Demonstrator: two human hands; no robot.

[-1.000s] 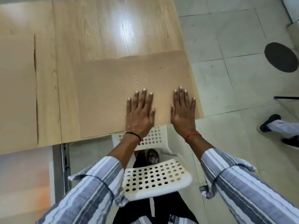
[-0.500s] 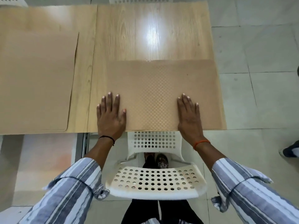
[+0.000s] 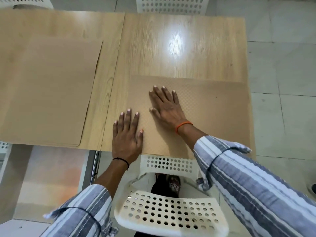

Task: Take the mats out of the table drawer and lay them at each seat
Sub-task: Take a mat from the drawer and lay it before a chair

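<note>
A tan textured mat [image 3: 213, 113] lies flat at the near right of the wooden table [image 3: 184, 48], its near edge along the table's front edge. My left hand [image 3: 127, 134] rests flat with straight fingers on the mat's left edge, partly on bare wood. My right hand [image 3: 166, 106] presses flat on the mat's middle left, fingers spread. A stack of plain tan mats [image 3: 49, 93] lies on the left half of the table, apart from both hands.
A white perforated chair [image 3: 171, 211] stands tucked at the table's front edge below my arms. Another white chair [image 3: 172, 5] shows at the far side, and a third chair back [image 3: 22, 0] at far left. Grey tiled floor [image 3: 282, 82] lies to the right.
My right hand has slid leftward and forward across the mat, from its right part to its middle left. My left hand has stayed near the mat's left edge. The view has shifted.
</note>
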